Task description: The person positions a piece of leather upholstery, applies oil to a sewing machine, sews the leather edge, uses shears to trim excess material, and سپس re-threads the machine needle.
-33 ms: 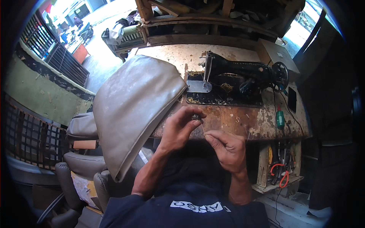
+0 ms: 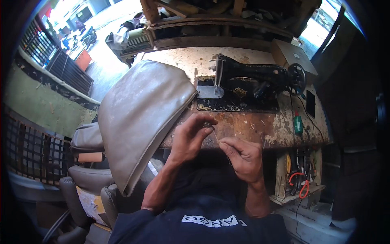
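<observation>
My left hand (image 2: pixel 189 136) pinches a small dark metal bobbin case (image 2: pixel 207 125) between thumb and fingers, above the table's front edge. From it a light thread (image 2: pixel 215 135) runs down to my right hand (image 2: pixel 244 158), whose thumb and forefinger are closed on its end. Behind both hands stands a black sewing machine (image 2: pixel 252 71) with a handwheel at its right end and a shiny metal plate under its needle. A large grey leather-like cover (image 2: pixel 142 110) with a seamed edge drapes over the table's left side, close to my left hand.
On the worn table (image 2: pixel 266 122) lie a green bottle (image 2: pixel 298 125) and a dark phone-like slab (image 2: pixel 310 103). Below right, an open drawer (image 2: pixel 280 179) holds tools, with orange-handled ones (image 2: pixel 304 188) hanging out. Grey padded seat parts (image 2: pixel 91 175) stand lower left; a box (image 2: pixel 292 59) is behind the machine.
The thread between my hands now slants more and looks tauter, and the bobbin case has turned slightly in my left fingers. The whole view has shifted a little.
</observation>
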The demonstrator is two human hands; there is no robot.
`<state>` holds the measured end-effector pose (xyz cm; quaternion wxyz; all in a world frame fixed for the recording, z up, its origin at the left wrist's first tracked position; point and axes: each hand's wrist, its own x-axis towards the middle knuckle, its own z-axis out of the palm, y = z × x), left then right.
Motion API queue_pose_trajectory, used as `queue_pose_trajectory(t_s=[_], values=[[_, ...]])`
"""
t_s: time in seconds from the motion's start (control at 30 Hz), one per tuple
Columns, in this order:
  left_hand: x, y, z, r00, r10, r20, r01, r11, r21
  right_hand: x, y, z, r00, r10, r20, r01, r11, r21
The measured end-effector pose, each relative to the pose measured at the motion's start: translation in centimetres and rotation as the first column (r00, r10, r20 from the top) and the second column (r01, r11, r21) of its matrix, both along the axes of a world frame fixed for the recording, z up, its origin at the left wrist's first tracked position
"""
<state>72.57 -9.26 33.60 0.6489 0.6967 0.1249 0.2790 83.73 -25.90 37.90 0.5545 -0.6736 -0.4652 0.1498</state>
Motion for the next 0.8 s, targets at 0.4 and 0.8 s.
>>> queue_pose_trajectory(t_s=[0.4,0.8], values=[[-1.5,7.2,4.6,0.989,0.138,0.053,-0.148,0.911,0.384,12.3,-20.9,-8.0,0.418,-0.73,0.54,0.904,0.279,-0.324],[0.8,7.2,7.7,0.977,0.148,0.151,-0.196,0.904,0.38,11.7,-28.7,-17.5,0.216,-0.362,0.907,0.918,-0.242,-0.315]])
